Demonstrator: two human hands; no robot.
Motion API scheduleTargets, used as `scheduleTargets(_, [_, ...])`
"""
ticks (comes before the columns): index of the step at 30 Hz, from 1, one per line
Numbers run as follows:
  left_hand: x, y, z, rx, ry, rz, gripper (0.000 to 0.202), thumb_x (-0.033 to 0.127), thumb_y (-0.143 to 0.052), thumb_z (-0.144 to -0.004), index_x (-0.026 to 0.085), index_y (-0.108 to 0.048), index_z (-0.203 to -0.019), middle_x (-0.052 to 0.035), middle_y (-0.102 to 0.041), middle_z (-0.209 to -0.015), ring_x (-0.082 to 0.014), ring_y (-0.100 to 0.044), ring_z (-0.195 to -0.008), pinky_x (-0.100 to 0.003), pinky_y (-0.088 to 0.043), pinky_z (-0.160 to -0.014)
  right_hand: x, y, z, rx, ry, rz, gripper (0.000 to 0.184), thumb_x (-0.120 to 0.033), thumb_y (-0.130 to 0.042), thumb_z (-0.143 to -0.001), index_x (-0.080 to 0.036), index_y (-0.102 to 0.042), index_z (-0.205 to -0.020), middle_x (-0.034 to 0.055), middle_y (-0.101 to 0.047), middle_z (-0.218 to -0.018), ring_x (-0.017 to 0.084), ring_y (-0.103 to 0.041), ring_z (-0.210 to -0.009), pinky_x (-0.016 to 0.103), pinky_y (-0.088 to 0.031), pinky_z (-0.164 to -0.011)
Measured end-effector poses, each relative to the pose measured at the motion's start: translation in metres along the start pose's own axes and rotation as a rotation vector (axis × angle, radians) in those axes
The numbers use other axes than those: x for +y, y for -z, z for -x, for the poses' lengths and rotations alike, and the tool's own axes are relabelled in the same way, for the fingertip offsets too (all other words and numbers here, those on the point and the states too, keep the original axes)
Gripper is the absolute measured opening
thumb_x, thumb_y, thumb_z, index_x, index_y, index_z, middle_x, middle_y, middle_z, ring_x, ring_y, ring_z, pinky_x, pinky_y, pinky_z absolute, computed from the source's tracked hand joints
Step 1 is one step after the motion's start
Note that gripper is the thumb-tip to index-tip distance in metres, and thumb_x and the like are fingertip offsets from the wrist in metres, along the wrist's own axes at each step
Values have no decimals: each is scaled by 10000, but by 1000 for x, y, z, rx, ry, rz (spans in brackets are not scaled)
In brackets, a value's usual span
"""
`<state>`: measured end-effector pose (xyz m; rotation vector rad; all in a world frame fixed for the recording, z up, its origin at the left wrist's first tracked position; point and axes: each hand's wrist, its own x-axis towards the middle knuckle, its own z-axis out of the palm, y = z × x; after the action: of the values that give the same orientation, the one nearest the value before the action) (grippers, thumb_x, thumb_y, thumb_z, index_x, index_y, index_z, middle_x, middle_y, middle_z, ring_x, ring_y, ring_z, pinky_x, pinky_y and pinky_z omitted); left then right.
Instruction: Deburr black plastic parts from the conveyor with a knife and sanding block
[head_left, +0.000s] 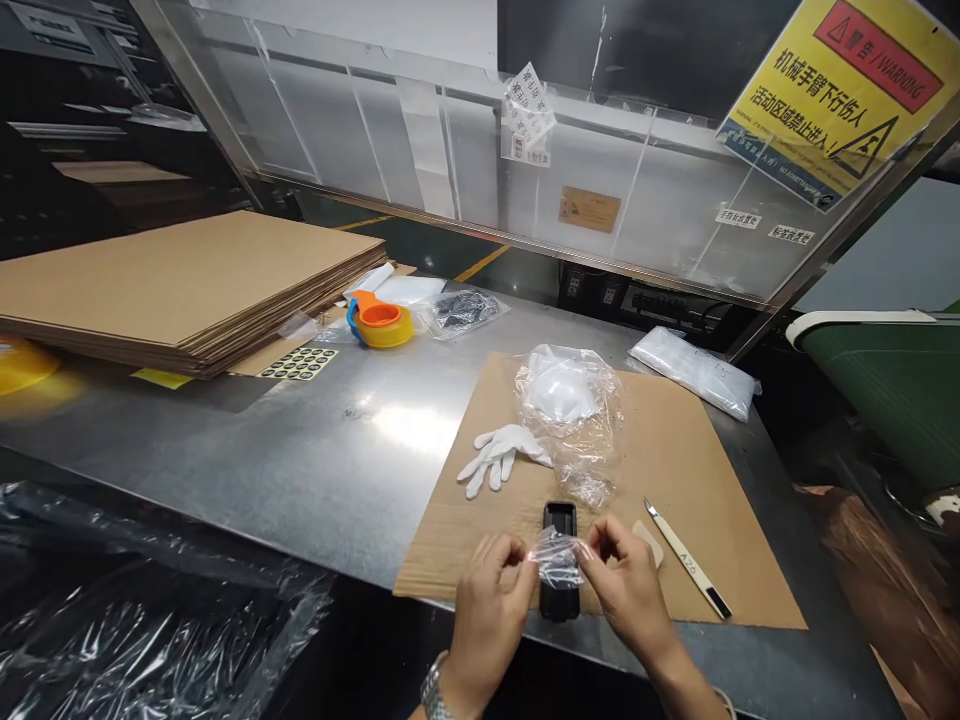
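My left hand [491, 600] and my right hand [630, 590] each pinch an end of a small clear plastic bag [559, 557], held just above a black rectangular device [559, 560] that lies on a cardboard sheet [675, 470]. Both hands are closed on the bag's edges. A white glove [499, 452] lies on the cardboard beyond the device. Behind it sits a crumpled clear bag with something white inside [570, 405]. A slim white knife marked A26 [688, 558] and a small pale piece [649, 543] lie to the right of my right hand.
The metal table [337, 450] carries a stack of flat cardboard [172, 280] at the left, an orange tape dispenser [381, 322], a sticker sheet [298, 363], and sealed plastic bags [694, 370]. Crinkled plastic film [150, 620] hangs below the near edge. A transparent guard with a yellow warning sign [832, 90] stands behind.
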<state>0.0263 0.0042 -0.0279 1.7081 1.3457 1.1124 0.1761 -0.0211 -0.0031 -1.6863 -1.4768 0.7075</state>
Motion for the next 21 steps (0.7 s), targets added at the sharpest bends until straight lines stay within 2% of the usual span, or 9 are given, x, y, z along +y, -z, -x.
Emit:
scheduleTargets(1, [-1, 0, 1, 70, -110, -110, 66, 227, -549, -797, 170, -580, -788, -48, -573, -757, -199, -526, -739, -324, -434, -674, -1, -2, 1, 8, 57, 40, 221, -294, -503, -848, -198, -445, -657, -9, -477, -628, 127, -443, -597, 245, -339, -558])
scheduleTargets(3, [-3, 2, 3, 137, -338, -241, 207, 130, -525, -786, 180, -598, -973, -70, -581, -861, -210, -521, -806, -342, -436, -719, -5, -5, 4, -1, 240, 136, 199, -235, -462, -871, -201, -450, -675, 9, -488, -665, 147, -453, -648, 265, -349, -601])
scheduleTargets(5, [-7, 5, 0, 153, -501, -270, 310, 68, -487, -783, 207, -607, -1033, -53, -564, -817, -186, -507, -746, -312, -434, -665, -8, -6, 7, -45, 410, 203, 142, -212, -448, -878, -204, -479, -740, 28, -516, -718, 170, -477, -709, 280, -371, -641])
scheduleTargets(7, [-16, 9, -4, 239, -563, -261, 325, 47, -482, -770, 213, -632, -1006, -38, -528, -756, -174, -487, -699, -293, -419, -617, -7, -6, 10, -67, 408, 223, 86, -280, -493, -868, -203, -507, -902, 59, -560, -833, 195, -516, -793, 295, -404, -690])
scheduleTargets(10, [-37, 14, -9, 380, -525, -280, 297, 59, -494, -761, 199, -653, -968, -45, -499, -760, -190, -478, -730, -319, -422, -647, 9, -11, 17, -45, 138, 387, 323, -429, -515, -839, -180, -499, -1043, 116, -601, -917, 247, -571, -809, 330, -425, -673])
scheduleTargets(12, [-50, 13, -8, 367, -482, -315, 267, 70, -495, -770, 205, -673, -915, -38, -498, -727, -184, -474, -705, -318, -425, -648, 27, -17, 24, -69, -26, 530, 267, -416, -456, -857, -173, -543, -921, 129, -628, -798, 275, -595, -700, 337, -400, -584])
scheduleTargets(14, [-59, 11, -2, 297, -422, -360, 250, 87, -498, -782, 212, -684, -892, -33, -519, -707, -177, -483, -684, -306, -432, -633, 44, -21, 33, -111, -94, 578, 240, -356, -393, -872, -181, -543, -805, 120, -624, -669, 275, -592, -594, 324, -357, -519])
scheduleTargets(18, [-62, 11, 12, 143, -255, -435, 208, 175, -504, -818, 174, -669, -945, -47, -570, -732, -195, -527, -710, -323, -452, -645, 55, -13, 51, -130, -118, 461, 296, -342, -272, -924, -198, -516, -838, 50, -587, -592, 199, -558, -518, 279, -343, -487])
scheduleTargets(21, [-55, 14, 15, 51, -155, -455, 227, 247, -471, -856, 168, -674, -916, -50, -597, -716, -200, -562, -702, -326, -459, -641, 44, -6, 62, -270, -117, 99, 317, -425, -316, -925, -209, -539, -859, 14, -572, -648, 149, -536, -583, 239, -386, -539])
